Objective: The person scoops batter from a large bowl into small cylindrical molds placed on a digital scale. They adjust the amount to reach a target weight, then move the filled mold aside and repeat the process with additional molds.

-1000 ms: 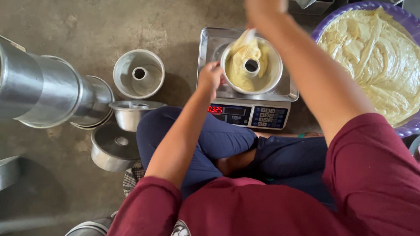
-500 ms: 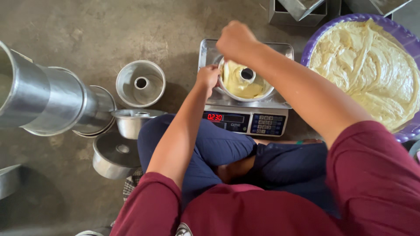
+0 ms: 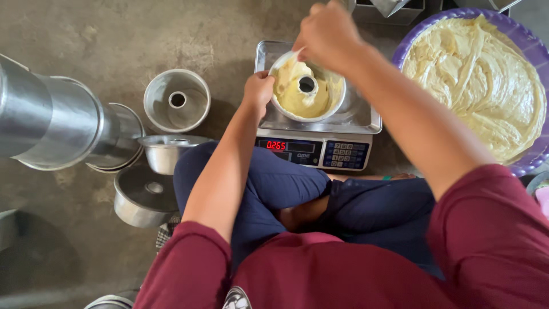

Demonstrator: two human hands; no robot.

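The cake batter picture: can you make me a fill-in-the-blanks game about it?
1. The ring mould with batter sits on a digital ____.
2. The left hand holds the mould's ____.
3. The big purple basin of batter lies on the person's ____ side.
4. The empty ring mould stands on the ____.

Missing words: scale; rim; right; floor

Maroon short-sleeved shirt (image 3: 320, 274), dark blue trousers (image 3: 297, 189), bare forearms.
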